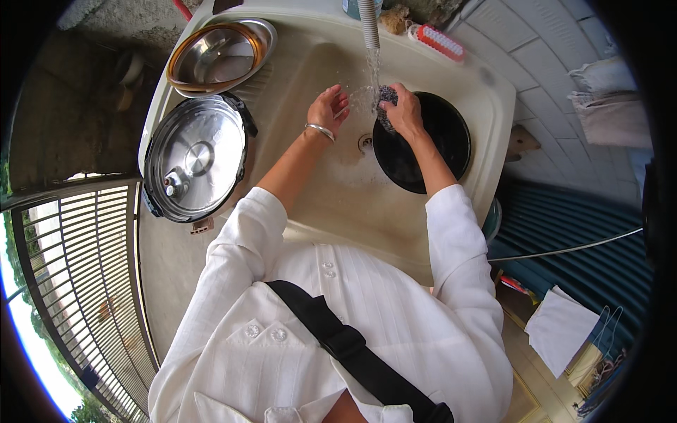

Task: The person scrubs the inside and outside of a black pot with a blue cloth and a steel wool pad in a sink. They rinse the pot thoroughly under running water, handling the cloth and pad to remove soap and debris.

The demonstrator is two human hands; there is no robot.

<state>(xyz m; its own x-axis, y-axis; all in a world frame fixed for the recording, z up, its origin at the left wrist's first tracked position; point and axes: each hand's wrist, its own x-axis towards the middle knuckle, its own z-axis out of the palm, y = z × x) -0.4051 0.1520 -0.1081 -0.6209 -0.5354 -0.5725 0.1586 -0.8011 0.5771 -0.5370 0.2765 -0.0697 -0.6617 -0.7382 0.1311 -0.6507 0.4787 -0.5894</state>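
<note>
My right hand (404, 113) grips a dark grey scouring pad (386, 108) beside the stream of running water (374, 74). The pad is above the left rim of a round black pan (437, 144), which rests in the beige sink (317, 204). My left hand (328, 111), with a silver bangle at the wrist, is held left of the stream. Its fingers are loosely curled and apart, with nothing in them. Water pours from a ribbed grey hose (369, 28), and droplets splash between my hands. Left of the pan shows the drain (364, 144).
On the left drainboard lies a pressure-cooker lid (201, 151) with a black rim. Behind it are stacked steel bowls (222, 60), one edged in amber. A red brush (437, 42) with white bristles lies on the back ledge. A barred railing (92, 275) stands at left.
</note>
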